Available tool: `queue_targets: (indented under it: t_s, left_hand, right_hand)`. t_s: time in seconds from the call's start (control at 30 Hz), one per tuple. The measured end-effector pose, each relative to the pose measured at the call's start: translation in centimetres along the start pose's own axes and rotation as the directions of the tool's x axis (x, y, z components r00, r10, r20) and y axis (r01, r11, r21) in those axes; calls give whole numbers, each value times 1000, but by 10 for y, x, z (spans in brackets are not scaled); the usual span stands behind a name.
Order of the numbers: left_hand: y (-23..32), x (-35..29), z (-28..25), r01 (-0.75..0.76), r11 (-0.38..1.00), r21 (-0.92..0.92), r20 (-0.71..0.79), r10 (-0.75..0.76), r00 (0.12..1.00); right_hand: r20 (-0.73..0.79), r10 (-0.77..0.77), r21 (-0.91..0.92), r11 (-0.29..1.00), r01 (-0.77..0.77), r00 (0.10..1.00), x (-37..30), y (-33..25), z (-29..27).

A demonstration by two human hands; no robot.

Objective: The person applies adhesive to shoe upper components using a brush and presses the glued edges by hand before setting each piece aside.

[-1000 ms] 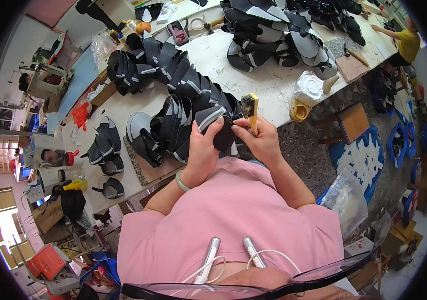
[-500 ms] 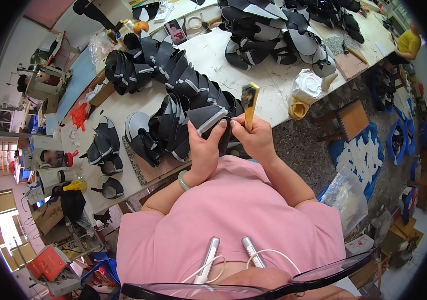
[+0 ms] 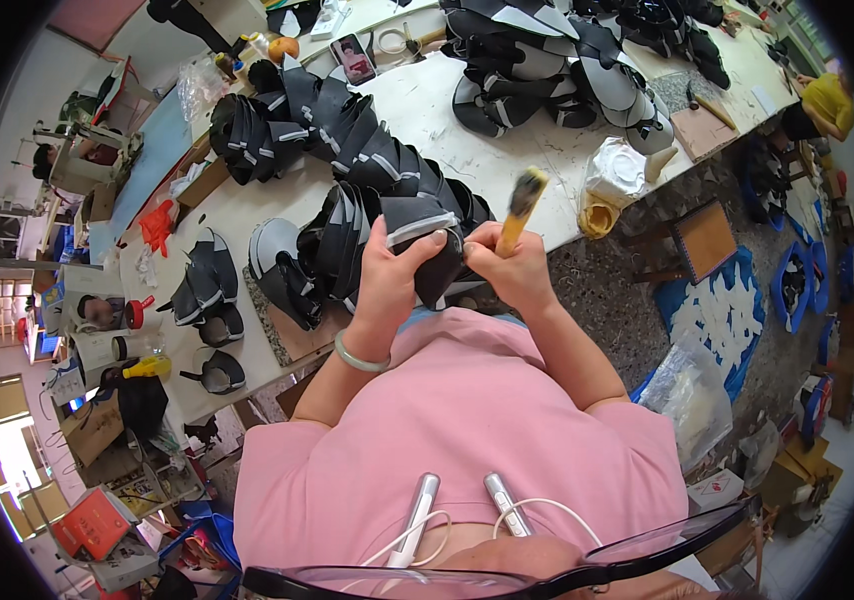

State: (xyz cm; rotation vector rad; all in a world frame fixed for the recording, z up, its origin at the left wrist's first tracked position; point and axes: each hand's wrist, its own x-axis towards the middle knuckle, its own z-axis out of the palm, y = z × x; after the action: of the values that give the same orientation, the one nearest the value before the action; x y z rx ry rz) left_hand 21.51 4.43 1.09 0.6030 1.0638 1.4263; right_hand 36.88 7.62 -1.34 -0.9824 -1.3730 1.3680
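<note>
1. Right now your left hand (image 3: 394, 275) clamps a black shoe upper (image 3: 427, 240) with a grey band, held up just above the near edge of the surface (image 3: 507, 150); the thumb and fingers wrap its top. If that grip loosens while you press on it, the piece can twist and slide down toward your lap.
2. Your right hand (image 3: 509, 265) is closed around a yellow-handled brush (image 3: 519, 205), handle pointing up and away. The bristle end is hidden behind your fist, so I cannot tell where it touches; a blind stroke could smear past the edge you mean to coat.
3. Both hands sit touching each other. Whatever is on the brush could end up on your left fingers.
4. Just beside the held piece leans a row of black uppers (image 3: 347, 235). A nudge from your left elbow or the held piece could tip the row.
5. Farther along, the white plastic bag (image 3: 615, 172) and yellow cloth sit at the surface rim; a wide swing of the brush handle could knock them off.
</note>
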Motion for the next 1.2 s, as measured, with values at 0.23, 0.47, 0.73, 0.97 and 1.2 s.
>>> queue_targets:
  t_s: [0.23,0.47,0.73,0.97,1.2]
  left_hand:
    - [9,7,-6,123,989,-88,86,-115,990]
    - [6,-4,9,-163,984,73,2,163,987]
    - [10,4,3,217,963,-159,129,-197,972]
    - [-2,6,6,99,968,-230,-31,-109,994]
    - [-10,8,14,158,914,-374,59,-146,987]
  right_hand:
    - [330,398,462,722,-515,856,4,-9,-12]
    - [70,10,9,1000,-11,997,-2,-12,2]
    - [407,287,537,693,-481,867,-1,-11,-19]
    - [54,153,-85,985,-148,987,-16,-18,-22]
    - [-34,-148,-438,891,119,988,-28,-13,-15]
